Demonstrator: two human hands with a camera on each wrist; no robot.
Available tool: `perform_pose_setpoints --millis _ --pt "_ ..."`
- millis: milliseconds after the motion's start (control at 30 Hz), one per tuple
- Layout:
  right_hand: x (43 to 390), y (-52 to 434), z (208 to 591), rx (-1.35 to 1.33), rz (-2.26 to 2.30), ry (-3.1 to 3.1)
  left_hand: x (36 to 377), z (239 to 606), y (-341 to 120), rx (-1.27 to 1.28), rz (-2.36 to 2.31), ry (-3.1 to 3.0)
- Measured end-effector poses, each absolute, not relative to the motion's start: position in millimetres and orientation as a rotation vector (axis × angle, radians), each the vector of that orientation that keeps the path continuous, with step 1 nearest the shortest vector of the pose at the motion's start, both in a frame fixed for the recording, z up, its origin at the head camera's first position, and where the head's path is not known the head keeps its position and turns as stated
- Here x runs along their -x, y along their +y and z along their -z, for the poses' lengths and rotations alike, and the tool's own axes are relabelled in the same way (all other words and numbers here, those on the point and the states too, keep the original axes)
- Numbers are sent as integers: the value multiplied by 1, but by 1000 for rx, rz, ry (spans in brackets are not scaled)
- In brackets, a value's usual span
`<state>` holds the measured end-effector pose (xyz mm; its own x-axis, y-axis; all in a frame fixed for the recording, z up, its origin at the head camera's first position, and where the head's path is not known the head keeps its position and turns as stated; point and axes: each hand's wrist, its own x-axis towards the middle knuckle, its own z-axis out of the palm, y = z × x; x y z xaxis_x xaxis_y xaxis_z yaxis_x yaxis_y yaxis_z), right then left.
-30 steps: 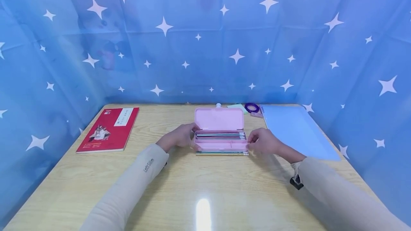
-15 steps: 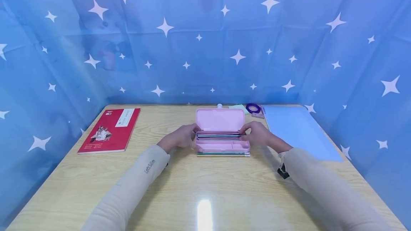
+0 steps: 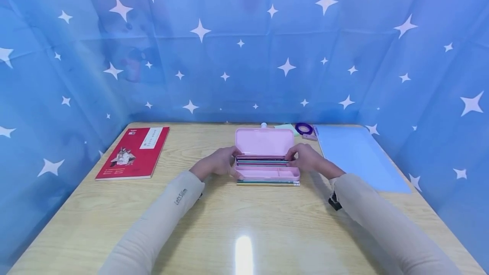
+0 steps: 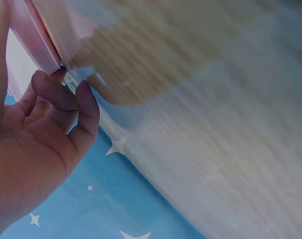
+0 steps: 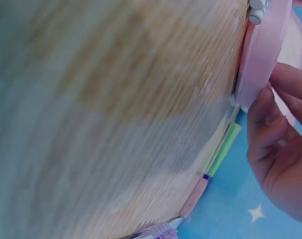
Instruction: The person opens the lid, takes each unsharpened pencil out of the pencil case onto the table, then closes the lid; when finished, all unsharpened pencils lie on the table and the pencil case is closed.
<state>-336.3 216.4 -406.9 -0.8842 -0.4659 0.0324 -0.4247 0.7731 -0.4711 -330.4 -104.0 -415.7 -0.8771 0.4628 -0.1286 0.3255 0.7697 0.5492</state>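
A pink pencil case lies on the table with its lid raised at the back. Several striped pencils fill its rear compartment; the front has two shallow sections. My left hand grips the case's left end, thumb at the front corner and fingers toward the back. My right hand reaches over the right end, thumb and forefinger pinching around the pencils' right ends, which it hides. Along the case's front, green and yellow pencils lie on the table, their white ends to the right.
A red book lies at the left. Back right are a purple tape roll, a small pink block, pale green paper and a large light-blue pad. A starry blue curtain stands behind the table.
My right hand has moved from the case's front right corner up and inward to the pencils' right ends. The pencils inside have shifted slightly. My left hand keeps its hold.
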Motion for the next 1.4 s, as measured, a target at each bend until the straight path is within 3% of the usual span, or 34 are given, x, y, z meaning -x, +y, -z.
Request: perform_pose_setpoints --millis 500,1400 --pt "330 231 403 869 852 2808 330 415 -102 -639 -790 2700" --pt "260 251 390 939 1001 2610 326 411 -102 -630 -788 2699"
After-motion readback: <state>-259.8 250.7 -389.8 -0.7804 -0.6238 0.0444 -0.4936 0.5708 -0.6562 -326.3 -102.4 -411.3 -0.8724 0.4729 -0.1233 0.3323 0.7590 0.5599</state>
